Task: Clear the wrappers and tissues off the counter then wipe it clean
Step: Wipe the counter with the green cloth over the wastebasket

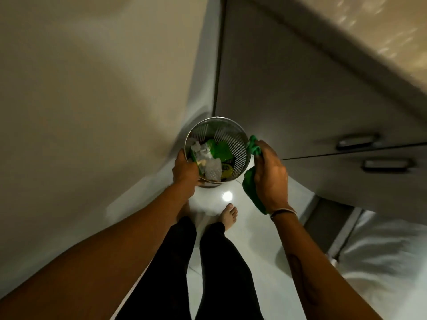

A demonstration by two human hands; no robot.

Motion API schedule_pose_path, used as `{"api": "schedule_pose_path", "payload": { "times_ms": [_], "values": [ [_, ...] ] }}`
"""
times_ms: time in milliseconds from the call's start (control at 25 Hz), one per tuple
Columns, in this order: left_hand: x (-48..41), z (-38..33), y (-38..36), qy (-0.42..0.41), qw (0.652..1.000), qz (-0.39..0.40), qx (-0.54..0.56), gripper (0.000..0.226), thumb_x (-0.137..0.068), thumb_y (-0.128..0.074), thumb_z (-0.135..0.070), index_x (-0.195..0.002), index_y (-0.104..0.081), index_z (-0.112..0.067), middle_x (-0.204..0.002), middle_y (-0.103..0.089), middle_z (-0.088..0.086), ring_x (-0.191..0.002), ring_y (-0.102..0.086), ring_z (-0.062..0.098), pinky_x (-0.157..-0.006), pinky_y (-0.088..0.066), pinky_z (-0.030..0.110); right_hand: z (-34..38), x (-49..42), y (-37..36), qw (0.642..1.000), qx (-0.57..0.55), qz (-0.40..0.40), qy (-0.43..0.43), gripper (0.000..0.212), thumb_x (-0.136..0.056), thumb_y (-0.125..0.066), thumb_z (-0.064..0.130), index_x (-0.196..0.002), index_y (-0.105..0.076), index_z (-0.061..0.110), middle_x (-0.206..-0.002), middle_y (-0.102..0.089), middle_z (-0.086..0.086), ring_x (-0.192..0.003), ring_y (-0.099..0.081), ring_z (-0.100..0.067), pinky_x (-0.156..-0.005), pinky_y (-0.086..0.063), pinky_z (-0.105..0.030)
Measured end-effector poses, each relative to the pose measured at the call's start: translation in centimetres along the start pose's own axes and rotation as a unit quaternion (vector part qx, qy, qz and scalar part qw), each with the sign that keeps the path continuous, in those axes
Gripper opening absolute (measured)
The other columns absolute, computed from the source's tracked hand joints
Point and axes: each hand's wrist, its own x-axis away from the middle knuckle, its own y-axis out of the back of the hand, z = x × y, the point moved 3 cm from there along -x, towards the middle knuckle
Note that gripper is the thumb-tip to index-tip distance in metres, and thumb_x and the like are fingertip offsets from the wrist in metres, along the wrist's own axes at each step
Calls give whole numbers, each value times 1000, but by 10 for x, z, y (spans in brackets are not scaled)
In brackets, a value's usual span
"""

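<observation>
A round perforated metal bin (pixel 233 144) stands on the floor in the corner below me. Green wrappers (pixel 219 151) and crumpled white tissues (pixel 211 169) lie inside it. My left hand (pixel 186 172) is closed on the bin's near left rim, its fingers next to a wrapper. My right hand (pixel 269 175) hovers just right of the bin and grips a green cloth (pixel 251 185), which bunches above the fingers and hangs down toward my wrist. The counter top (pixel 379 26) shows only as a blurred speckled strip at the upper right.
A plain wall (pixel 92 88) fills the left. Grey cabinet doors with metal handles (pixel 357 142) run along the right. My bare feet (pixel 228 215) and dark-trousered legs stand on the glossy white floor (pixel 233 197) right behind the bin. A white bundle (pixel 381 250) lies lower right.
</observation>
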Motion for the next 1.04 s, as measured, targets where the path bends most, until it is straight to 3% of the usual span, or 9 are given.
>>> {"api": "schedule_pose_path", "payload": {
  "times_ms": [160,320,520,600,680,760,840,920,1040],
  "values": [
    [120,-64,57,-60,997,-30,-24,40,-95,-57,-30,-135,-62,-34,-133,-70,11,-117,-68,42,-95,-61,59,103,40,112,997,-41,-64,25,41,-112,-41,35,-153,-42,34,-149,-62,3,-124,-66,-16,-101,-58,-38],
    [194,-109,77,-57,998,12,5,30,-96,-55,-23,-118,-61,-41,-117,-74,10,-90,-76,39,-59,-66,60,156,51,198,983,-46,-160,79,40,-111,-47,28,-151,-43,33,-159,-51,14,-113,-72,-19,-88,-60,-37],
    [231,-159,69,-92,995,14,-22,28,-100,-55,-20,-123,-59,-34,-119,-74,13,-90,-76,42,-58,-66,61,125,-18,309,951,-2,-302,65,39,-106,-56,15,-145,-55,19,-142,-67,-13,-118,-70,-31,-99,-59,-51],
    [235,-167,61,-95,995,13,-34,34,-99,-53,-13,-126,-59,-33,-122,-73,14,-93,-75,43,-58,-66,62,94,-53,329,959,17,-283,-8,40,-106,-54,15,-146,-54,17,-139,-66,-18,-121,-67,-38,-102,-57,-55],
    [238,-169,51,-97,995,8,-34,41,-97,-52,-7,-128,-59,-33,-123,-72,14,-96,-75,44,-58,-66,61,63,-73,326,976,32,-201,-79,51,-107,-54,31,-154,-45,15,-154,-53,-20,-141,-51,-45,-117,-45,-57],
    [241,-172,40,-100,994,2,-46,42,-97,-51,-6,-129,-58,-33,-125,-71,14,-97,-75,44,-58,-66,60,42,-82,313,986,109,-107,-67,89,-99,-55,66,-164,-24,13,-173,-25,-14,-161,-20,-40,-132,-10,-51],
    [247,-173,30,-94,994,-1,-47,38,-98,-51,-5,-125,-58,-31,-126,-70,15,-98,-74,45,-58,-67,58,32,-87,305,984,166,-67,-26,117,-86,-51,88,-167,-11,14,-177,-8,-10,-165,-4,-35,-128,1,-44],
    [252,-173,22,-93,995,4,-44,35,-99,-51,-5,-125,-58,-28,-127,-70,15,-97,-75,44,-53,-66,51,33,-88,299,982,181,-46,7,115,-87,-52,86,-168,-7,17,-177,-5,-9,-165,-2,-33,-129,-1,-46],
    [260,-172,10,-72,997,-7,-18,35,-100,-49,-3,-127,-60,-23,-126,-70,18,-91,-76,41,-43,-62,43,52,-80,279,984,162,-20,75,88,-101,-58,54,-168,-13,20,-176,-11,-8,-164,-9,-29,-133,-13,-55]
  ]
}}
